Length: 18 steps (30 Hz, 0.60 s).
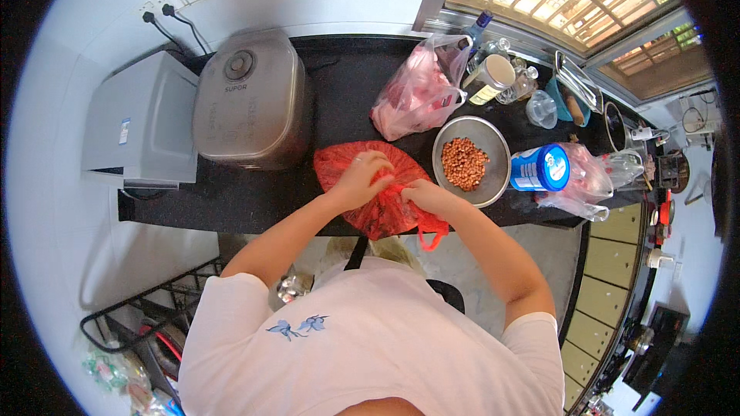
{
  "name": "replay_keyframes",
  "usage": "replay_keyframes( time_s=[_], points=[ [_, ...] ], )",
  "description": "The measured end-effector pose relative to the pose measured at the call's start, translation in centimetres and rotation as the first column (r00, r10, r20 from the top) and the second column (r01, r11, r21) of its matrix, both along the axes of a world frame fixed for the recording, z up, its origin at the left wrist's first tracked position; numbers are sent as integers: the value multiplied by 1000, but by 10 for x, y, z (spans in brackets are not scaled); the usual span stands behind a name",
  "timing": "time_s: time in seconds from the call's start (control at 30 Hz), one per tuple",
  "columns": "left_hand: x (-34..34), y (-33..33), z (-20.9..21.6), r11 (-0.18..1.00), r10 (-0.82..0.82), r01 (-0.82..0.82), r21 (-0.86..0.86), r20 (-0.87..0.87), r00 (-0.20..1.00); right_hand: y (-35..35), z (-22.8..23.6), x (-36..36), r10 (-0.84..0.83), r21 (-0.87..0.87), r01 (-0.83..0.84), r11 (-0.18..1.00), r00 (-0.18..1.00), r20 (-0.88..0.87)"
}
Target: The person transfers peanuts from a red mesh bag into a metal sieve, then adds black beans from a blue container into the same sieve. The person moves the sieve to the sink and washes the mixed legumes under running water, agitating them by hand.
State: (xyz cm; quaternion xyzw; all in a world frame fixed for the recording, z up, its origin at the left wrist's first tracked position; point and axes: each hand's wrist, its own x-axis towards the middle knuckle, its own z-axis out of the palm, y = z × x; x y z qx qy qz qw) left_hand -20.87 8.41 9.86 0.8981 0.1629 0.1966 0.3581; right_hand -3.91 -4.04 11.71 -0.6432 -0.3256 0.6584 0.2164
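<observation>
A red plastic bag (385, 216) lies on the black counter in front of me, dark contents faintly showing through it. My left hand (362, 180) rests on the bag's top, its fingers curled into the gathered plastic. At the bag's right side, my right hand (426, 196) pinches the plastic. One red handle loop hangs over the counter's front edge below that hand. Just right of the bag stands a metal bowl (499, 168) holding reddish-brown peanuts (464, 163). What exactly is inside the bag cannot be made out.
Behind the bag sits a clear plastic bag (420, 88) with pinkish contents. A blue canister (542, 168) stands beyond the bowl, near another plastic bag (586, 177). Glass bottles (493, 50) line the window side. To the left are a lidded bin (250, 100) and a grey box (139, 119).
</observation>
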Motion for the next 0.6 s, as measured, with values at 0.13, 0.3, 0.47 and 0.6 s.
replay_keyframes(
  time_s=[0.13,0.3,0.47,0.6],
  points=[
    [-29,8,25,709,-40,-272,-651,-422,906,-10,-4,-11,-603,-531,289,796,312,-734],
    [-26,-14,11,-220,-173,-497,-839,-468,867,-12,4,-69,-606,-560,352,750,24,-795],
    [-14,-13,9,-306,-150,-365,-880,-333,931,-23,8,-61,-488,-414,282,865,286,-825],
    [-8,-18,3,-201,-7,-507,-838,-516,856,-32,-5,-16,-137,-223,-16,975,745,-653]
  ],
)
